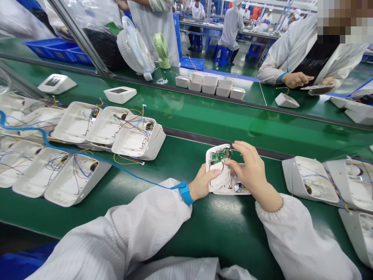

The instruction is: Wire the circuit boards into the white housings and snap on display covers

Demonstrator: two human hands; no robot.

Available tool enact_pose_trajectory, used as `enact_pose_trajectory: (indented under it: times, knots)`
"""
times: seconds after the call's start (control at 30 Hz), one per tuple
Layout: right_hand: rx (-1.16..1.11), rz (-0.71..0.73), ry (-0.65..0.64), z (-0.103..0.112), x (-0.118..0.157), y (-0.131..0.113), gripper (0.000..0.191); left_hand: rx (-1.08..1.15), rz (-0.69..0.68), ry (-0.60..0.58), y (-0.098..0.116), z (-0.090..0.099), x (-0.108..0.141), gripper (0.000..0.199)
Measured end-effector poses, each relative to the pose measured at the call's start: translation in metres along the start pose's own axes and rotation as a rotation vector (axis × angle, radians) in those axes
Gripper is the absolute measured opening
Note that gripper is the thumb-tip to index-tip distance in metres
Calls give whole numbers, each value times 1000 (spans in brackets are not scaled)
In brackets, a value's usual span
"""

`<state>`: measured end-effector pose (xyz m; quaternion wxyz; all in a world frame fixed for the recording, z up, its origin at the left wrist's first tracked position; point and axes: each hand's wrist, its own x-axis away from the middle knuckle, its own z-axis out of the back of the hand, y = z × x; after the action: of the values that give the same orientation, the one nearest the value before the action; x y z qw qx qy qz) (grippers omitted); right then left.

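Several open housings [153, 144] at nine o'clock contain wires [136, 123]; a blue cord [44, 136] passes among them. Toward four o'clock, the left hand [200, 182] grips a white cover [223, 177] bearing a circuit board [216, 156]; the right hand [250, 167] curls at its three o'clock, whether pinching I cannot tell.

A green worktop [227, 233] spreads under the fingers [245, 151], catching light. Left of them slants a metal post [78, 39]; far beyond them, blue stools [223, 55] and a long bench [210, 25] stand on a shiny floor [210, 61].
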<state>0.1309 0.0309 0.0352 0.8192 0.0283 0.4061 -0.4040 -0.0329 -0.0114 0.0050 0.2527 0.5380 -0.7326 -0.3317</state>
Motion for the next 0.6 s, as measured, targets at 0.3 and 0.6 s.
enact_pose_trajectory:
  times: [0.3, 0.6]
  knots:
    - [-66, 175, -90, 1, -2, 6, 44, -32, 5, -32, -2, 2, 3, 41]
    - [-131, 68, -113, 0, -2, 4, 40, -56, 35, -37, -1, 3, -1, 42]
